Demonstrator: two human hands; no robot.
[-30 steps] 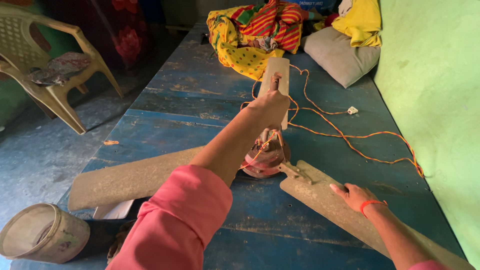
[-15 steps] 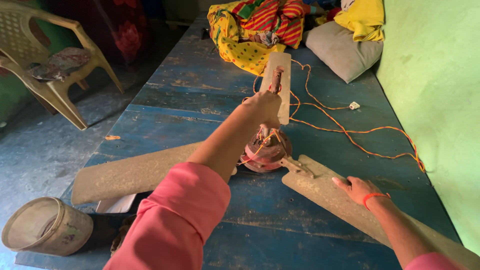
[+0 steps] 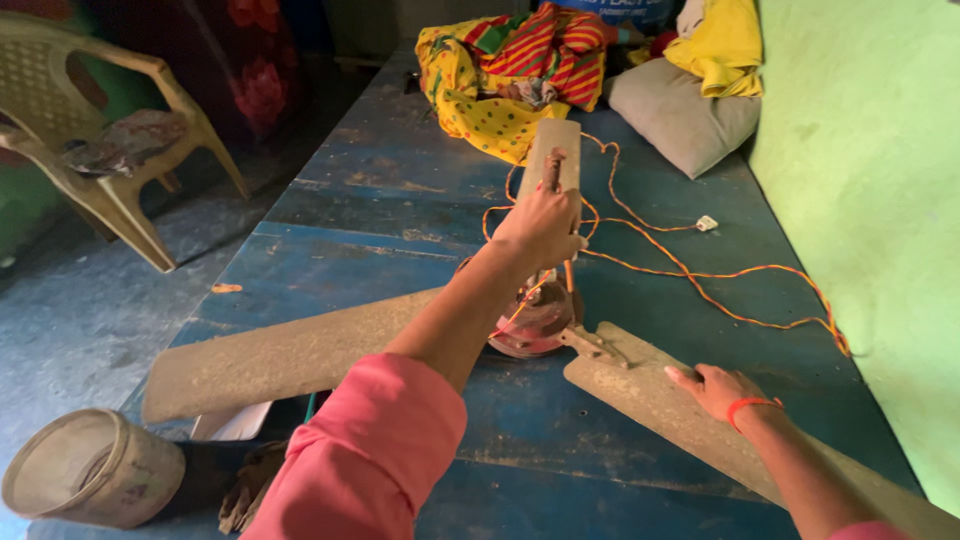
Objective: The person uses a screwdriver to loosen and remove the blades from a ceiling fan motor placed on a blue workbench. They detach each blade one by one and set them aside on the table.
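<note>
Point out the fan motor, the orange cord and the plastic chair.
Fan motor (image 3: 535,325): head view, on its round housing.
Orange cord (image 3: 700,285): head view, on the loop across the blue table.
Plastic chair (image 3: 120,200): head view, on its seat edge.

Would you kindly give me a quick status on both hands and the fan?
Left hand gripping far fan blade. Right hand flat on near blade. Fan motor on blue platform. Orange cord trailing beside it.

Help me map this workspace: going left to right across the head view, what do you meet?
Plastic chair → round tub → left fan blade → fan motor hub → right hand → green wall.
</note>
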